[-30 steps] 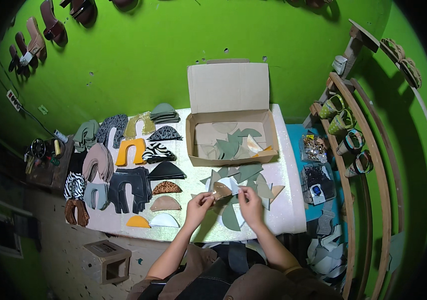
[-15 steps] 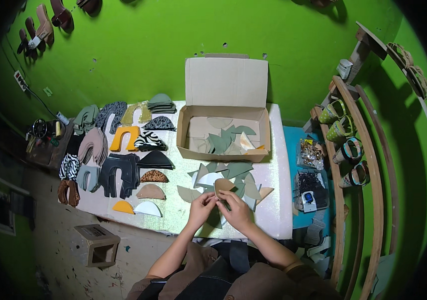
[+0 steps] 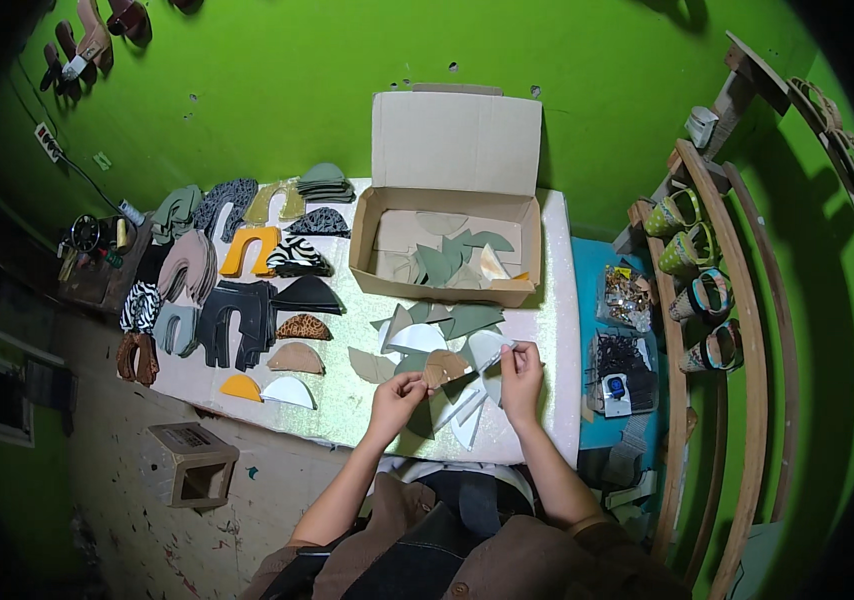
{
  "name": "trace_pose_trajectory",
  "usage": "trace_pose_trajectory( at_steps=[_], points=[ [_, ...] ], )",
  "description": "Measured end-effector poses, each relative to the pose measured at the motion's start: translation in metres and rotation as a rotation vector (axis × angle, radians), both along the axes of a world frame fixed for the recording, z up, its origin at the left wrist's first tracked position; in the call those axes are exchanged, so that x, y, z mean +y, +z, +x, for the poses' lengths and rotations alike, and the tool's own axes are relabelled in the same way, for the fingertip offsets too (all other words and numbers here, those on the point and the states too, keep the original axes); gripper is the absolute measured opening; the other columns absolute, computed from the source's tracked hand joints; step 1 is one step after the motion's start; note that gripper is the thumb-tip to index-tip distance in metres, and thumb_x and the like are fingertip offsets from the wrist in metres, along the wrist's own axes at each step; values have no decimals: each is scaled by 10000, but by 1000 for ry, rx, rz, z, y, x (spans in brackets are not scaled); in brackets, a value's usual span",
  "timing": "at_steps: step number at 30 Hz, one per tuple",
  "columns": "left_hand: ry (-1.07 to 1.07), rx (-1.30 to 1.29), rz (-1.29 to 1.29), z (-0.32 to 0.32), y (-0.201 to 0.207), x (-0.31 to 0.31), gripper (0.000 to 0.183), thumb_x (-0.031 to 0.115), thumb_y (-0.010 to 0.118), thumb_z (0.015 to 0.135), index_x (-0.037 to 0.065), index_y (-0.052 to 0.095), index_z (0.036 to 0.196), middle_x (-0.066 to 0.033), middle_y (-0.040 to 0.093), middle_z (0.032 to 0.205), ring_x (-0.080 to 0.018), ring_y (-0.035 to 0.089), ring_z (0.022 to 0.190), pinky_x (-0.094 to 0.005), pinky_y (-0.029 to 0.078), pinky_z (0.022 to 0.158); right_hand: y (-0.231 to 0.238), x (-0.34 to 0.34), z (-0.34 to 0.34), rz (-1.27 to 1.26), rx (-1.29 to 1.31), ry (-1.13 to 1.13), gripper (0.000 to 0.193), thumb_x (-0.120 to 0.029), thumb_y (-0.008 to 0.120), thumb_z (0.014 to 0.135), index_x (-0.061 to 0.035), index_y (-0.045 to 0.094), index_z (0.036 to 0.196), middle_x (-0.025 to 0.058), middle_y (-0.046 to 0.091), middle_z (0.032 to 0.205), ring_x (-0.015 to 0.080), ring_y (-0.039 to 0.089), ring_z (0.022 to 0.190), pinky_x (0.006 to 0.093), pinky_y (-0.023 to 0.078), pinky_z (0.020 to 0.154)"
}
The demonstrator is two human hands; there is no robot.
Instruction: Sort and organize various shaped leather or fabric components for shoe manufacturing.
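Observation:
My left hand holds a tan half-round cut piece just above the near edge of the glittery white table. My right hand pinches a thin pale stick-like tool whose tip rests on that piece. Loose green and white cut pieces lie around and under both hands. Behind them stands an open cardboard box with more green and beige pieces inside.
Stacks of shaped pieces fill the table's left half: an orange arch, a zebra-print stack, black shapes. A blue side table with small trays stands to the right, beside a curved wooden rack holding sandals. A wooden stool sits on the floor.
A second ago my hands held a white piece between them. Since then they came together on the tan piece, and my right hand has brought the thin tool onto it.

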State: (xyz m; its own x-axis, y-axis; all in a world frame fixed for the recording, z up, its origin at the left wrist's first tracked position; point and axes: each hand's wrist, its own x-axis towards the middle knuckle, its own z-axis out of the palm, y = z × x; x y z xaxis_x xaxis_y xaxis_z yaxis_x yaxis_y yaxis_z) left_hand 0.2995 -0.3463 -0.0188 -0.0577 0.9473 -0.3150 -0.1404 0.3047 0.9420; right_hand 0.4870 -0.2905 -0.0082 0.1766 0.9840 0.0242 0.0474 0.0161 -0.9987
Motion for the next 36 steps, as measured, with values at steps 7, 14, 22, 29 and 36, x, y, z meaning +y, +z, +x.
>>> trace_pose_trajectory(
  at_steps=[7, 14, 22, 29, 36],
  points=[
    [-31, -143, -62, 16, 7, 4, 264, 111, 514, 913, -67, 553, 1104, -89, 630, 959, -136, 622, 854, -247, 503, 774, 7, -26, -22, 313, -404, 187, 96, -75, 618, 798, -7, 591, 859, 119, 641, 945, 254, 629, 880, 315, 495, 746],
    [-2, -115, -24, 17, 3, 0, 253, 153, 536, 911, -37, 578, 1073, -68, 627, 952, -112, 600, 830, -246, 497, 774, 2, -39, -31, 313, -401, 289, 142, -75, 604, 784, -29, 620, 917, 110, 620, 998, 278, 612, 893, 328, 490, 750],
    [-58, 9, 93, 10, -5, -3, 258, 150, 554, 898, -32, 550, 1082, -51, 620, 916, -90, 580, 826, -226, 471, 744, 8, -20, -10, 295, -561, 551, 347, -129, 641, 760, -30, 559, 1082, 131, 489, 1180, 319, 438, 1145, 404, 358, 961],
    [-158, 21, 66, -2, 1, 3, 232, 138, 551, 896, -21, 559, 1065, -25, 590, 861, -70, 543, 771, -210, 444, 701, 23, 0, -3, 383, -766, 711, 675, -223, 702, 705, -130, 413, 1308, 136, 412, 1273, 326, 380, 1209, 425, 332, 996],
    [-81, -147, -39, 1, 9, 8, 231, 174, 534, 907, 9, 558, 1067, 7, 557, 857, -63, 513, 780, -200, 422, 743, 17, 5, -8, -6, -425, 888, 643, -291, 711, 739, -86, 434, 1282, 157, 476, 1221, 306, 472, 1139, 374, 385, 956]
  ],
)
